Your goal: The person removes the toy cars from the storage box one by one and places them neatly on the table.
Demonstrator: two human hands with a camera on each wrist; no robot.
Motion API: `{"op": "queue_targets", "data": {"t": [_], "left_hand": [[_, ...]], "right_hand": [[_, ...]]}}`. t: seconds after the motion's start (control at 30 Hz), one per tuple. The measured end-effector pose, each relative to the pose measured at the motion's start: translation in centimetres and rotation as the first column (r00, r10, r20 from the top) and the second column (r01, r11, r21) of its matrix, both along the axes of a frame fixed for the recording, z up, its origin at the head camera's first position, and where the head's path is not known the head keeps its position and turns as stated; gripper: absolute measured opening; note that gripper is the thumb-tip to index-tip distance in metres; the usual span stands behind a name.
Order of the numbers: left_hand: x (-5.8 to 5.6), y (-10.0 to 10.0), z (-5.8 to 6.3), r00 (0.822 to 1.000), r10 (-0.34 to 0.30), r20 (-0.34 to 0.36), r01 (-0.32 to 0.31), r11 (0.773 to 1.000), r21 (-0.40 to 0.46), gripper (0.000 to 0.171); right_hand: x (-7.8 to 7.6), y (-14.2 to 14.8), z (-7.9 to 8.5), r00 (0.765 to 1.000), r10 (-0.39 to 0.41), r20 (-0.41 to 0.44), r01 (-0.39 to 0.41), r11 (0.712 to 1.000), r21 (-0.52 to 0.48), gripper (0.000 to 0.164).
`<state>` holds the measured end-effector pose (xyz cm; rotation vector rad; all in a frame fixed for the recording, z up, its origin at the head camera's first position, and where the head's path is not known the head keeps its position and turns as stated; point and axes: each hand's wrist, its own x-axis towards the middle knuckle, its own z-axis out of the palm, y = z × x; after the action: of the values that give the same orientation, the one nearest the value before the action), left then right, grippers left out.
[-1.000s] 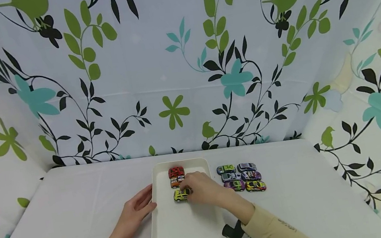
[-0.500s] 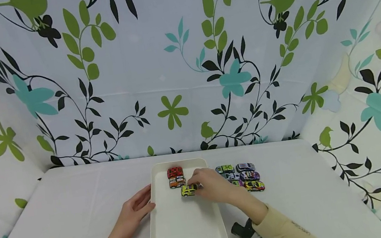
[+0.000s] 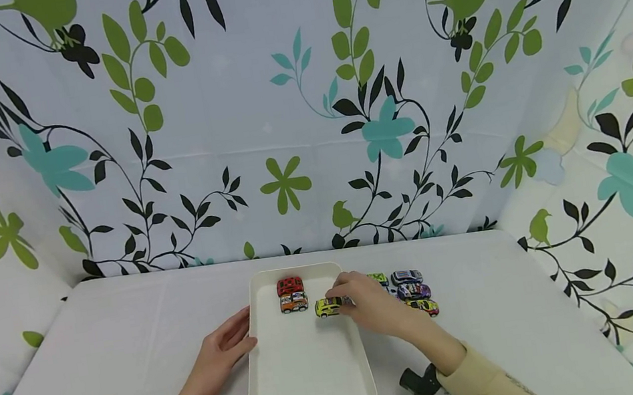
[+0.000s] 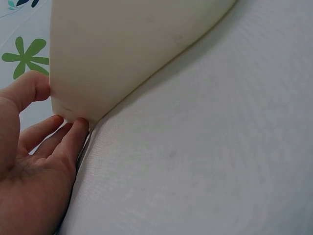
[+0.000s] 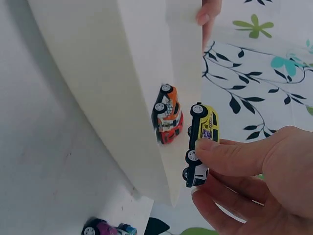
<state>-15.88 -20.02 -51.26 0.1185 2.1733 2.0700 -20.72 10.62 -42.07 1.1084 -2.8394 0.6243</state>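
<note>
My right hand (image 3: 371,304) pinches a yellow toy car (image 3: 328,307) between thumb and fingers, raised above the white tray (image 3: 309,387) near its right rim. In the right wrist view the yellow car's wheels and dark underside face the camera. A red toy car (image 3: 290,285) and an orange-and-white toy car (image 3: 293,302) sit in the tray's far part, one behind the other. My left hand (image 3: 222,349) rests at the tray's left side; in the left wrist view its fingertips (image 4: 80,122) touch the outer wall.
To the tray's right, several toy cars stand grouped on the white table, among them a purple one (image 3: 413,291) and a yellow-and-red one (image 3: 423,307). My right hand partly covers the group. A black device (image 3: 420,383) hangs at the right wrist. Patterned cloth (image 3: 275,122) encloses the table.
My right hand has lifted the yellow car from beside the orange one and carried it rightward toward the tray's right rim. The left hand stays at the tray's edge.
</note>
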Motion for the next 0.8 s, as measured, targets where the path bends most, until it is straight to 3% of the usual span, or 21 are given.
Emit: {"op": "queue_targets", "data": {"t": [0.53,0.8], "left_hand": [[0.0,0.0,-0.2,1.0,0.006,0.013,-0.006,1.0,-0.011,0.068],[-0.1,0.0,-0.1,1.0,0.014,0.022,-0.014,1.0,-0.02,0.068]], "right_hand": [[0.4,3.4,-1.4,0.99,-0.07,-0.126,0.064,0.997,-0.053,0.028],[0.3,5.2,-1.9,0.99,-0.111,-0.084,0.1,0.988,-0.119,0.031]]}}
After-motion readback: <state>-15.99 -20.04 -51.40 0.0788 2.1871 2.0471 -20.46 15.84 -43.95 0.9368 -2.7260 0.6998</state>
